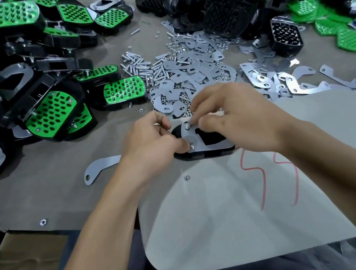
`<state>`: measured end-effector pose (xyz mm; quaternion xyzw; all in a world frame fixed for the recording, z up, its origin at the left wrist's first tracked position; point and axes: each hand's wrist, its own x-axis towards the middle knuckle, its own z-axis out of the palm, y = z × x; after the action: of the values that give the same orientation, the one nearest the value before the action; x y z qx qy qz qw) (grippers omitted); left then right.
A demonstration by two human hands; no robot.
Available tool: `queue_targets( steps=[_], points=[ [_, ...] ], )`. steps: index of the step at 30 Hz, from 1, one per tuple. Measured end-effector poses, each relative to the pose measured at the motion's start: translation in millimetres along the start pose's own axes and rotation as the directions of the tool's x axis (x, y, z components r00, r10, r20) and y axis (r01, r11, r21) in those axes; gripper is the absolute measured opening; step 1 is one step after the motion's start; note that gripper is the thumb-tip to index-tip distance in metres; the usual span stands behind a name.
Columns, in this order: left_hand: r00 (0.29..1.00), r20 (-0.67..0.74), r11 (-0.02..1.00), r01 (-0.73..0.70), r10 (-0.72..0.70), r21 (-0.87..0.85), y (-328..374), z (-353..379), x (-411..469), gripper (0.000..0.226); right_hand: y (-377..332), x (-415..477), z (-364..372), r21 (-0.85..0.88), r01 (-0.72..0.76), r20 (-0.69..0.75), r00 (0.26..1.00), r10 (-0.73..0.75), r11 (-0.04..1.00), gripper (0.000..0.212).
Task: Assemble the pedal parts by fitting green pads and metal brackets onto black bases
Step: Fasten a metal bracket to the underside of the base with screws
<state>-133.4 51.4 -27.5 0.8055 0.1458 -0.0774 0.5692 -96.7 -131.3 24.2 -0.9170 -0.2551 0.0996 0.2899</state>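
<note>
Fastening the metal bracket [211,140] flat onto the black base [201,155] lying on the counter [63,184], with the left hand [153,146] pinching the near screw [190,148] at the base's left end and the right hand [235,115] pinching the far screw [187,126] just behind it. Calls next for turning both screws snug while keeping the bracket square on the base, then probably reaching behind the base into the loose brackets [197,72] for another.

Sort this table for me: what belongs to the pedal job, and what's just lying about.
Job: black base, metal bracket, screw, left hand, right hand, loose screws, spare brackets, green pads, finished pedals.
Lying about: cardboard box, grey sheet.
</note>
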Motion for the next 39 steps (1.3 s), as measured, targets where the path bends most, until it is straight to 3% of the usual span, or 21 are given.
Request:
queue_targets(
  steps=[3, 6, 9, 12, 16, 18, 20, 22, 25, 29, 31, 33, 35, 37, 39],
  points=[
    [1.000, 0.007, 1.000, -0.006, 0.006, -0.005, -0.5, -0.7, 0.2, 0.043, 0.3, -1.9, -2.8, 0.072, -0.012, 0.002, 1.000, 0.012, 0.997, 0.015],
    [1.000, 0.004, 1.000, -0.002, 0.002, -0.003, -0.5, 0.0, -0.5, 0.046, -1.5, -3.7, 3.9, 0.008, 0.026, 0.127, 0.992, -0.026, 1.000, 0.033],
    [1.000, 0.005, 1.000, -0.001, 0.001, -0.003, 1.5, -0.1, -1.1, 0.047, 1.6, -5.5, -1.4, 0.091, -0.061, 0.042, 0.998, 0.057, 0.994, 0.017],
    [1.000, 0.000, 1.000, -0.004, 0.004, -0.001, 2.7, -0.1, -2.5, 0.047, 1.8, -6.4, -6.9, 0.194, -0.083, 0.076, 0.995, 0.069, 0.977, 0.014],
    [1.000, -0.003, 1.000, -0.001, 0.001, -0.016, 2.1, 1.0, -2.4, 0.046, 5.8, -8.9, -2.7, 0.140, -0.054, 0.119, 0.992, 0.037, 0.989, 0.014],
    [1.000, -0.006, 1.000, -0.003, 0.002, -0.020, 2.0, 0.9, -3.1, 0.046, 10.5, -8.7, -5.2, 0.269, -0.100, 0.045, 0.995, 0.092, 0.958, 0.014],
    [1.000, -0.013, 0.999, -0.003, 0.003, -0.033, 1.9, 1.2, -3.9, 0.047, 23.8, -6.3, -12.7, 0.331, -0.153, -0.162, 0.963, 0.216, 0.931, 0.018],
    [1.000, -0.023, 0.999, 0.002, -0.003, -0.039, 2.0, 1.9, -5.0, 0.046, 41.1, -1.1, -23.5, 0.113, -0.257, -0.320, 0.905, 0.280, 0.960, 0.030],
    [0.999, -0.036, 0.999, -0.007, 0.006, -0.036, 2.3, 2.8, -8.2, 0.044, 59.7, 2.8, -33.3, -0.169, -0.336, -0.241, 0.926, 0.292, 0.926, 0.032],
    [0.999, -0.020, 0.999, -0.036, 0.035, -0.038, 4.7, 2.0, -13.8, 0.036, 62.8, 8.4, -33.6, -0.240, -0.283, -0.193, 0.951, 0.240, 0.929, 0.020],
    [0.993, -0.098, 0.995, -0.077, 0.070, -0.059, 5.8, 4.2, -16.9, 0.033, 62.8, 10.0, -31.1, -0.169, -0.286, -0.196, 0.948, 0.253, 0.943, 0.010],
    [0.937, -0.220, 0.957, -0.239, 0.271, 0.162, 10.2, 9.6, -21.7, 0.030, 63.4, 11.3, -25.3, -0.114, -0.300, -0.210, 0.939, 0.272, 0.947, 0.009],
    [0.866, -0.123, 0.826, -0.408, 0.485, 0.389, 22.2, 20.3, -25.7, 0.039, 63.2, 13.4, -18.4, -0.128, -0.308, -0.227, 0.934, 0.275, 0.943, 0.015],
    [0.849, 0.055, 0.714, -0.475, 0.525, 0.514, 34.5, 31.4, -23.1, 0.063, 60.8, 15.2, -15.9, -0.143, -0.304, -0.248, 0.932, 0.263, 0.942, 0.014],
    [0.866, 0.140, 0.661, -0.462, 0.481, 0.592, 41.6, 38.2, -18.1, 0.079, 60.2, 13.1, -17.9, -0.058, -0.301, -0.279, 0.920, 0.274, 0.952, 0.014]
  ],
)
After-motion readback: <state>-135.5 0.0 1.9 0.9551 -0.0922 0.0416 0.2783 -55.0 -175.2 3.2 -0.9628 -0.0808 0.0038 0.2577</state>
